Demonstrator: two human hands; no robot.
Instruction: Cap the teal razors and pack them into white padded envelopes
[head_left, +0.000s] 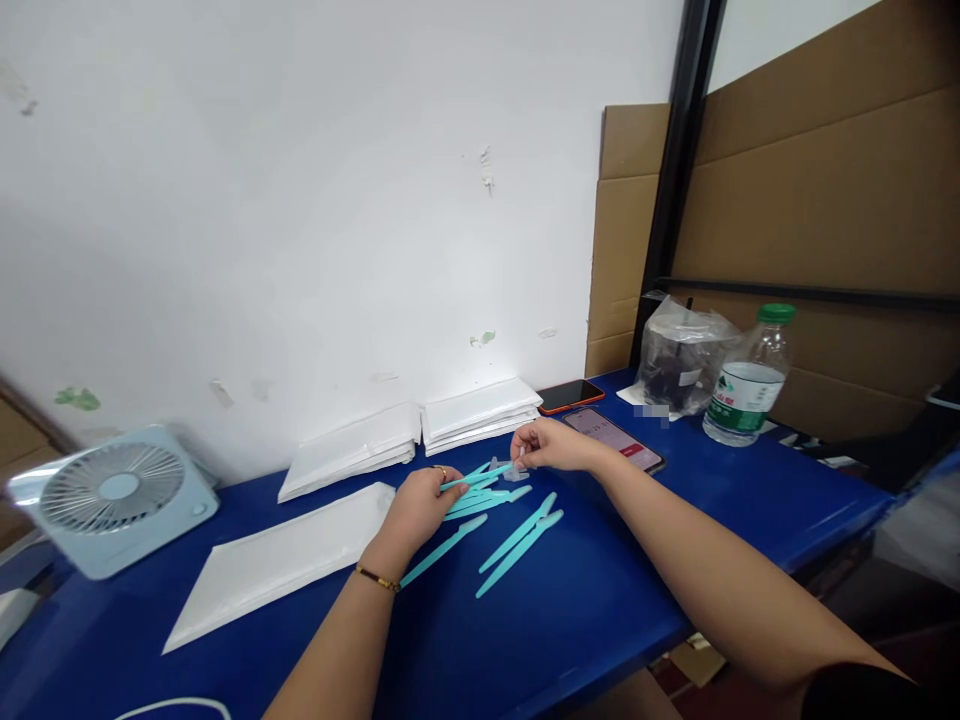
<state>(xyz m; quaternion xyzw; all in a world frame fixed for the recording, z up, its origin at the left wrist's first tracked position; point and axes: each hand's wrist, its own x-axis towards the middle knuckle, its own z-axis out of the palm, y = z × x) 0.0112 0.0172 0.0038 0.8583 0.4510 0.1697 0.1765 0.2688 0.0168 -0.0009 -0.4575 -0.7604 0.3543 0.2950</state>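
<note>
My left hand [427, 500] is closed on the handle of a turquoise eyebrow razor [487, 473], which points to the right. At that razor's tip, my right hand [544, 445] pinches what looks like a small clear blade cap [521, 455]; its exact fit on the blade is too small to tell. Several small clear caps [514, 474] lie just below the right fingertips. Under and beside my left hand are several more turquoise razors [480, 503], partly hidden by it. One razor [442, 552] lies by the left wrist, and two razors [517, 545] lie side by side nearer me.
White padded envelopes lie in two stacks [352, 450] [480, 415] along the wall, with a single envelope [281, 565] in front. A light blue fan [120, 500] stands left. Two phones [574, 395] [615, 438], a bagged cup [679, 360] and a water bottle [746, 385] are right.
</note>
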